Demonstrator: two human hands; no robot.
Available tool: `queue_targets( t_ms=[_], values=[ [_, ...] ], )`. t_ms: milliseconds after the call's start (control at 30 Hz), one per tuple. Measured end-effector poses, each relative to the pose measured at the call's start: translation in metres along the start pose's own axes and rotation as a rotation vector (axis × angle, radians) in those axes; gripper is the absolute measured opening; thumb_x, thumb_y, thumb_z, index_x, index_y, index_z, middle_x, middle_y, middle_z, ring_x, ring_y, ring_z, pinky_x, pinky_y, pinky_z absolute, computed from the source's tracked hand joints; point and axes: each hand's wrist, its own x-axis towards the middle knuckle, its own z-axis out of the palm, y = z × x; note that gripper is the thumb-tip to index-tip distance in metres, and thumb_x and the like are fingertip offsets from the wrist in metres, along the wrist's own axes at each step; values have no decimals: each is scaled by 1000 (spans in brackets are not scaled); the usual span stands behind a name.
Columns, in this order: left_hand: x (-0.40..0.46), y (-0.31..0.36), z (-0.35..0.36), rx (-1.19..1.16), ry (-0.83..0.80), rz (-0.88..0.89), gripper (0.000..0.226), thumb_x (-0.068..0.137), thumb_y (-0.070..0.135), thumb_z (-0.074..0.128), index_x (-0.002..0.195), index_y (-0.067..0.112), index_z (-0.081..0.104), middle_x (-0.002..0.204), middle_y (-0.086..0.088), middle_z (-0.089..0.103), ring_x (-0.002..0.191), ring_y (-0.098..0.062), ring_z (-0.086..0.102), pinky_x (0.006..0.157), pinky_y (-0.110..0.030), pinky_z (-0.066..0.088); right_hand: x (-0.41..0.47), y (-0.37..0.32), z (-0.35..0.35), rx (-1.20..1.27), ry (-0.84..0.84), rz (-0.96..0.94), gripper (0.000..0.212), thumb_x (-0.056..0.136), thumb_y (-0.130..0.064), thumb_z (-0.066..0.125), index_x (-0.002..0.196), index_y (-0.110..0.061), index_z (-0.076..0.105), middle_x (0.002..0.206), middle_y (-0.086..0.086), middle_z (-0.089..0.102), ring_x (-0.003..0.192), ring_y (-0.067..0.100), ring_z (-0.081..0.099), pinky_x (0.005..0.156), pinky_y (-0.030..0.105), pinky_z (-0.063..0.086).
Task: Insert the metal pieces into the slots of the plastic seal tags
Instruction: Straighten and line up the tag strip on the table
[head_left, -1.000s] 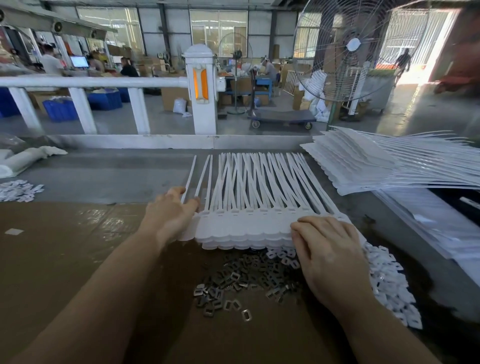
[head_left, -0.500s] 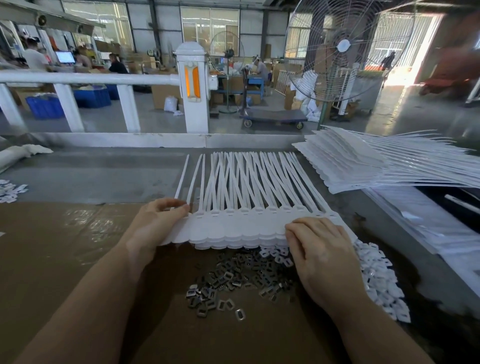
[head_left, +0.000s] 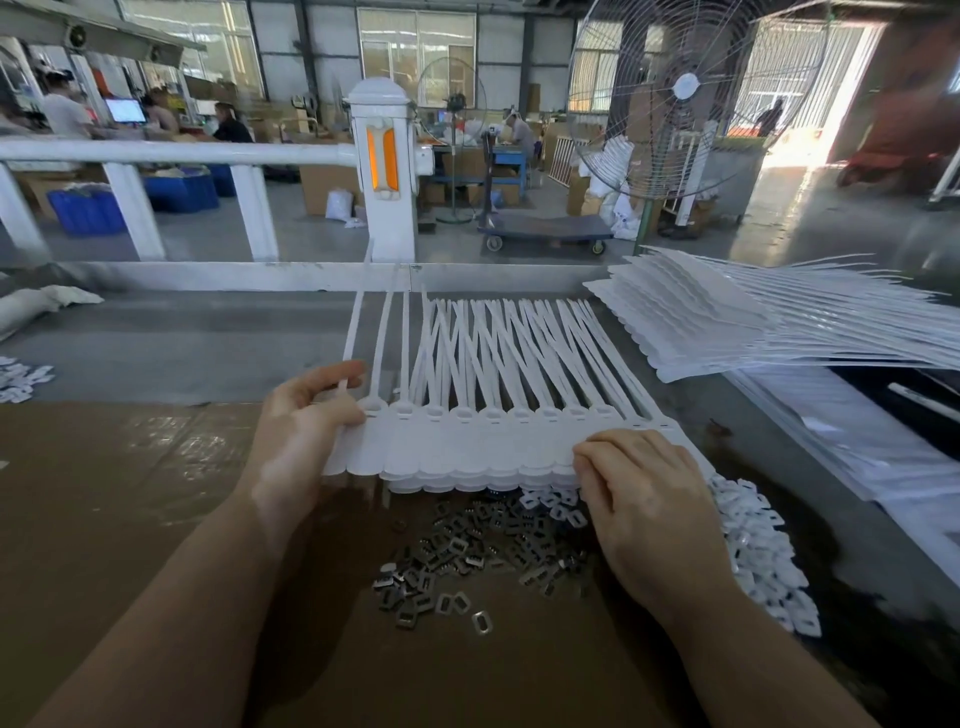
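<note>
While we square the row: left hand (head_left: 304, 415) pinches the end tag's strap at 9 o'clock.
Right hand (head_left: 641, 491): curled fingers pin the seal tags (head_left: 467, 447) at 3 o'clock.
Metal pieces (head_left: 457, 561): heaped on the bench (head_left: 130, 493) at 6 o'clock; keep slots exposed, level.

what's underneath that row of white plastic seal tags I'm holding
The row of white plastic seal tags overlies more white tags stacked beneath. Grey metal pieces and small white plastic caps poke out along its near edge. Whatever lies farther under is covered.

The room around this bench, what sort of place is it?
Most likely a factory assembly floor: stacks of white seal tags, a loose heap of metal pieces, a big industrial fan and other workers at benches behind.
</note>
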Motion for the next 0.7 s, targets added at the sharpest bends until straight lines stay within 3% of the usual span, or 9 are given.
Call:
queue_targets(
  t_ms=[167,400,567,700],
  values=[
    [-2,1,-2,-143,-87,32,47,78,-9,60,105,29,71,110,0,68,88,-27,69,67,-29,54,0,0,0,3,5,-3,30,92,-22,44,85,-8,69,86,3,67,79,23,61,71,35,47],
    [-1,6,2,-389,-246,22,54,69,-12,56,114,17,63,93,6,74,80,-19,71,61,-26,57,1,0,-2,13,57,1,25,91,-20,47,84,-8,67,85,3,66,79,24,59,72,37,45],
    [0,3,2,-414,-296,31,58,64,-6,58,117,17,62,100,11,71,84,-17,70,65,-26,57,1,-1,-4,16,101,-15,24,91,-18,48,83,-7,68,84,4,66,77,23,59,74,32,41],
    [3,-1,2,-424,-341,42,52,67,-5,58,108,23,70,104,11,70,88,-16,70,69,-26,57,2,-2,-6,26,118,-19,23,90,-19,50,86,-7,69,89,4,68,81,23,61,78,31,38]
  ],
)
